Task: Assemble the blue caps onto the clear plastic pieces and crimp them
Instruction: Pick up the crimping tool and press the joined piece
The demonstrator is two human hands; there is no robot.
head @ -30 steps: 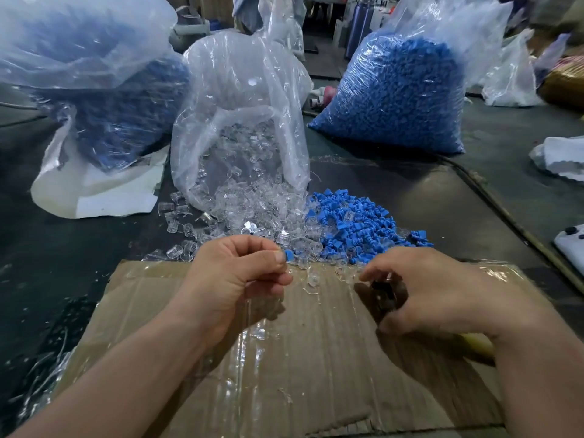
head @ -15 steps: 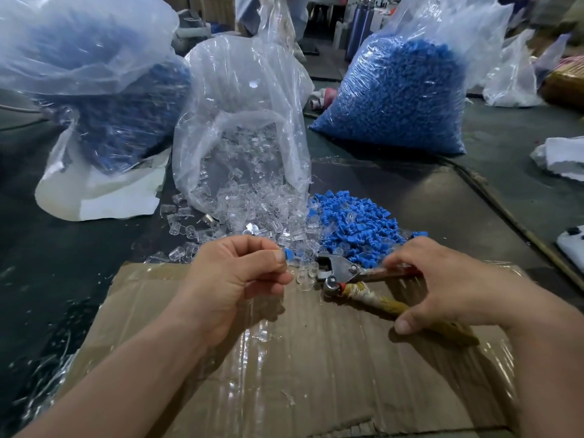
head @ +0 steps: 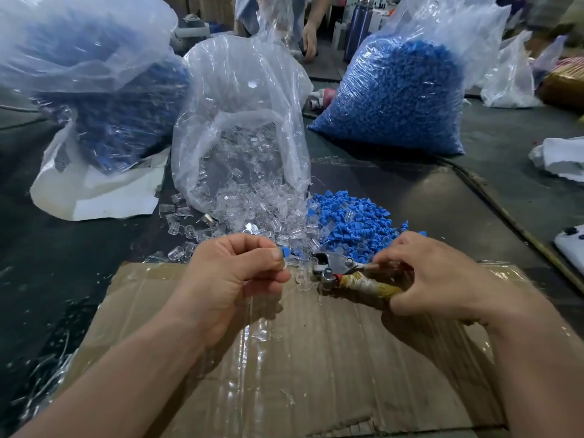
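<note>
A blue cap (head: 286, 251) — apparently seated on a clear piece (head: 283, 264) — is pinched by the left hand (head: 234, 279), just beside the crimper (head: 335, 263), whose handles are gripped by the right hand (head: 442, 279). Fed in askew, the cap could be crushed crooked, or a fingertip nipped.

Taped cardboard (head: 316, 374) lay before me on the dark table (head: 47, 279); a white device (head: 570, 246) sat far right, crumpled white material (head: 559, 159) beyond.

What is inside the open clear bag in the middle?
Loose clear plastic pieces, spilling from its mouth beside blue caps. Crumpled film of the bag hides how far back they reach.
</note>
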